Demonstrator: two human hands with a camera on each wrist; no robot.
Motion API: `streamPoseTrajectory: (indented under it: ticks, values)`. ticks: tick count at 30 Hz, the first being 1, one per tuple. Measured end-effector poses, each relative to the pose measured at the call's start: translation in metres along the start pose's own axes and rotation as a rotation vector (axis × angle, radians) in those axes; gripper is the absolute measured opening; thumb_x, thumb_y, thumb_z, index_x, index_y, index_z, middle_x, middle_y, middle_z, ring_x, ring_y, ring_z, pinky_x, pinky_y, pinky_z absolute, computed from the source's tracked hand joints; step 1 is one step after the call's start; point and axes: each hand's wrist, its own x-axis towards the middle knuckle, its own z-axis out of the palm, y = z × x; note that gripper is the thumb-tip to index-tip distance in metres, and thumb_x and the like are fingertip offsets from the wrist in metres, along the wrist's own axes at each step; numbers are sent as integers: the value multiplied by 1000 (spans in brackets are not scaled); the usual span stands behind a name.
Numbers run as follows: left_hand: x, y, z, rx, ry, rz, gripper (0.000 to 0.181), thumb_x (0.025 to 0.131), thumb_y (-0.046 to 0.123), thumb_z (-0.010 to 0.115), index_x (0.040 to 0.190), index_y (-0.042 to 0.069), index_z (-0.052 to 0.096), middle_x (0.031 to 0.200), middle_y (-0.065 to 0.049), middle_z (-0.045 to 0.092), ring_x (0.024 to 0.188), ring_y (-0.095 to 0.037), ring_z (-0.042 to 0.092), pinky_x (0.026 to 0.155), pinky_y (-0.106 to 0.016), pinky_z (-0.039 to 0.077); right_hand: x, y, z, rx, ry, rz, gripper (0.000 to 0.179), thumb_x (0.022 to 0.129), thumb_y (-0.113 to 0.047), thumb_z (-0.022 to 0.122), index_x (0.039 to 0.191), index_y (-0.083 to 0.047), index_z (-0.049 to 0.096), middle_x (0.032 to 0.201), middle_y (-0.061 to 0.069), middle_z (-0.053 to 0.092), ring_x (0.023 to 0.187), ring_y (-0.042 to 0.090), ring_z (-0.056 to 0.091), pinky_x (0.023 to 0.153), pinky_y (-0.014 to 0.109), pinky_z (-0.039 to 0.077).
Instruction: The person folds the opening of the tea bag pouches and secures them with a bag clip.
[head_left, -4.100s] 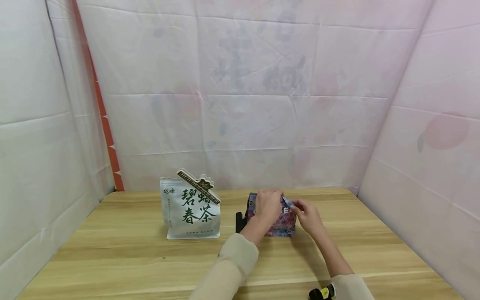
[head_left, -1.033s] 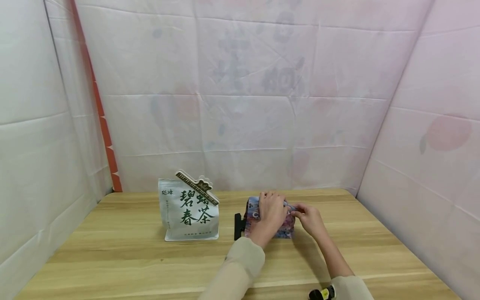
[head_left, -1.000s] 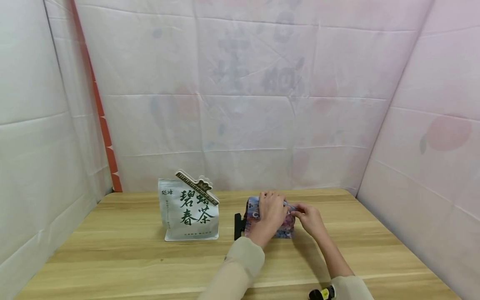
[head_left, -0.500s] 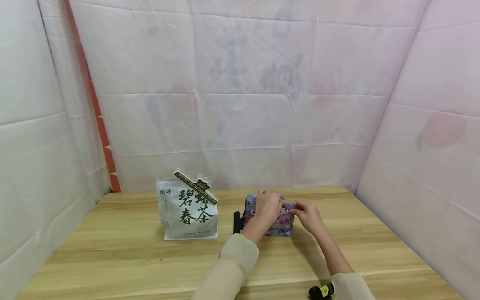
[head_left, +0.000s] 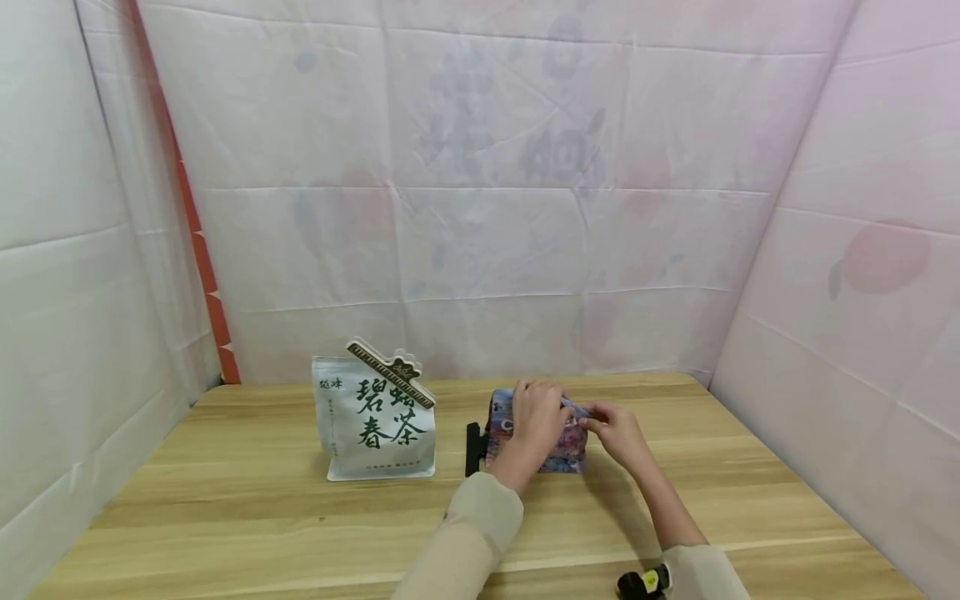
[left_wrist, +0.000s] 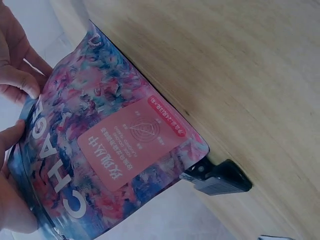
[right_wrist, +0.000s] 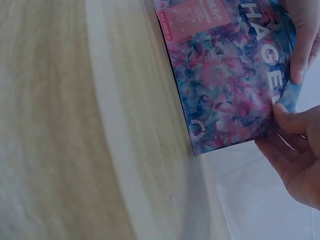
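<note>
A small pouch with a blue, pink and purple pattern (head_left: 564,454) stands on the table. White letters and a pink label (left_wrist: 132,142) mark its front in the left wrist view. My left hand (head_left: 537,417) grips its top edge, fingers over the top and thumb on the front. At the top right corner, my right hand (head_left: 617,433) pinches a folded bit of the edge between thumb and fingers, as the right wrist view shows. Beside the pouch's left side is a black clip (left_wrist: 222,177); whether it bites the pouch cannot be told.
Left of the pouch stands a pale tea bag (head_left: 378,446) with green characters. A long clip (head_left: 392,372) sits aslant across its top right corner. Pale cloth (head_left: 480,208) hangs behind the wooden table (head_left: 247,517) and along both sides.
Compared with four seconds ago, the raised flap at the pouch's top right corner lies lower. Over the last second both hands keep their hold, and my left hand shifts only slightly.
</note>
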Motion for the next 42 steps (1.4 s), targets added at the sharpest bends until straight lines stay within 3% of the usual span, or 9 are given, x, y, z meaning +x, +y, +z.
streamPoseTrajectory:
  ticks: [6,11,20,27,32,37,42]
  values:
    - [1,2,-1,45,-28,-18,17,83,44,65,95,32,68,90,18,62,85,-4,55,80,-26,36,-2,4,-7,112,-105,33,26,91,-8,58,112,7,59,103,17,62,95,28,58,79,40,48]
    - [1,3,-2,63,-41,-25,18,83,44,64,96,32,67,90,18,62,85,-4,55,79,-26,36,-4,5,-11,158,-161,11,29,92,-12,57,115,7,57,105,16,61,98,29,56,82,40,47]
    - [0,2,-1,65,-19,-24,16,82,43,65,95,33,68,88,18,62,83,-4,55,77,-25,36,-3,0,-3,179,-85,124,23,90,-8,59,108,6,60,100,14,62,93,26,57,84,48,44]
    - [-1,1,0,81,-8,-24,17,82,44,65,95,33,68,89,18,62,84,-4,55,76,-25,35,-2,-4,1,190,-46,149,20,88,-6,60,104,7,61,97,13,63,89,23,57,84,49,44]
    - [-3,-2,0,28,20,2,19,82,45,65,95,31,67,90,17,62,84,-4,55,74,-24,35,-3,-4,1,193,-53,153,22,89,-7,59,106,7,61,100,15,62,94,27,57,85,49,43]
    - [-4,-7,0,-21,23,60,22,90,44,55,99,29,67,94,15,62,87,-5,54,75,-25,34,-3,-5,0,186,-53,161,25,89,-8,60,108,7,60,104,16,62,97,29,56,86,49,43]
    - [-5,-9,-1,23,33,94,25,94,44,46,96,30,66,92,17,62,86,-3,54,75,-24,34,-3,-6,-1,177,-46,154,25,88,-8,61,107,8,60,99,15,63,89,22,57,84,47,44]
